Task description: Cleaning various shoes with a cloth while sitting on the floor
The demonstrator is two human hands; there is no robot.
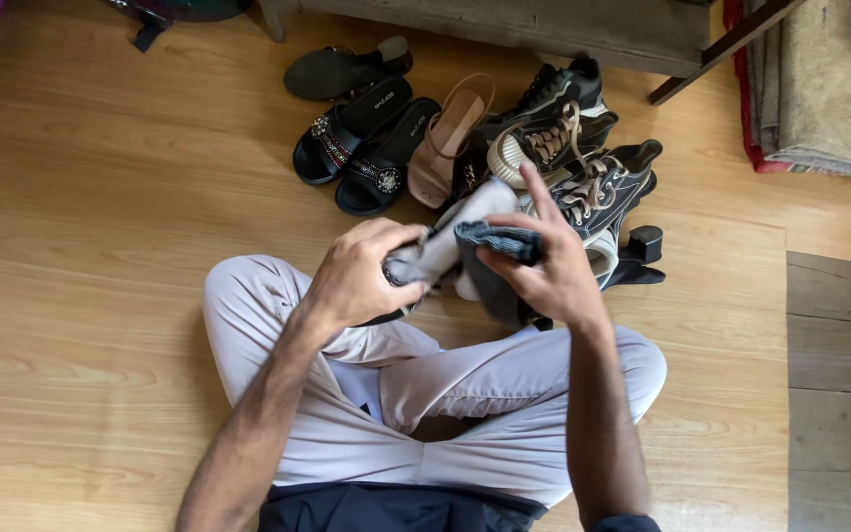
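Left hand (361, 271) was clamped around a pale grey shoe (437, 251) at frame centre, above the crossed legs in light trousers (485, 394). Right hand (544, 266) pinched a folded blue-grey cloth (497, 239) against the shoe's side, index finger raised. Shoe type was hard to tell, mostly covered. Behind, upper centre: black jewelled sandals (361, 148), tan heeled sandal (450, 138), black lace-up sneakers (583, 167) on the wooden floor (91, 246).

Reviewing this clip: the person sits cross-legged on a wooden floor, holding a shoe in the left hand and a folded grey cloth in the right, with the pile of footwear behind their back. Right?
Not quite. In the head view the pile of footwear lies in front of the person, beyond the knees, not behind. The rest holds: left hand on the shoe, right hand holding the grey cloth, wooden floor.
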